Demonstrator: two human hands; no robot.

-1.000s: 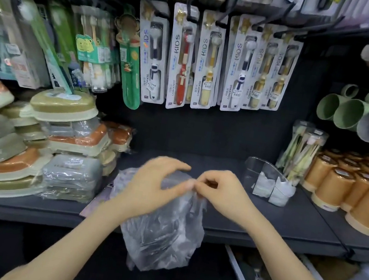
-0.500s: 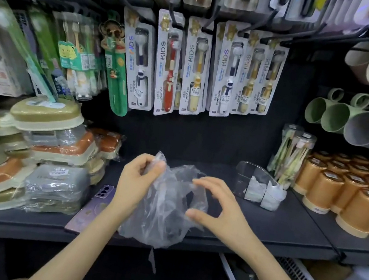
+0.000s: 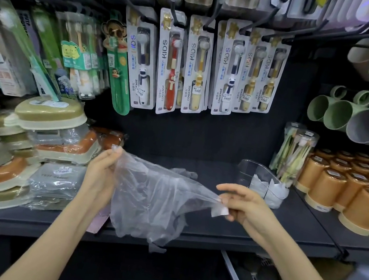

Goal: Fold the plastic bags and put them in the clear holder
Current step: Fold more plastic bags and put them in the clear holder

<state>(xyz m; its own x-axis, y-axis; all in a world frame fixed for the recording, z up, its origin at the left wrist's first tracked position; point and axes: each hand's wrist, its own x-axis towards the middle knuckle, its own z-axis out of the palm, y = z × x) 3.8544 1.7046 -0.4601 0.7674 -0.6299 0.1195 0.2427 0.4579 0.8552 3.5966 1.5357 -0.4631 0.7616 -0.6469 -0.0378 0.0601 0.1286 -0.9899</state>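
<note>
left hand [image 3: 101, 170]: raised over the front of the shelf, thumb and fingertips closed together on the upper left corner of the plastic bag; the palm lies against the bag's left edge.
right hand [image 3: 245, 205]: thumb and curled fingers nip the bag's right corner, where a small white patch shows; the index finger sticks out straight to the left above the film.
plastic bag [image 3: 157, 198]: thin and see-through, stretched between the two hands in the air above the shelf. its top edge slopes down from the left hand to the right hand, and the loose body sags below, hanging past the shelf's front lip.
clear holder [image 3: 253, 175]: stands on the shelf behind and to the right of the right hand, apart from it, with its open side facing the person.
folded bags [image 3: 267, 191]: white wads sitting inside the holder, against its right end.
second bag [image 3: 184, 172]: a crumpled clear scrap lying on the shelf just behind the stretched bag; whether the two touch cannot be told.
shelf [image 3: 298, 225]: dark, flat board.
pink card [image 3: 98, 220]: flat on the shelf edge under the left wrist, mostly hidden by the bag.
soap boxes [image 3: 50, 113]: wrapped stacks piled at the left.
orange cups [image 3: 352, 190]: rows at the right, beside the holder.
toothbrush packs [image 3: 200, 65]: hang on hooks above.
</note>
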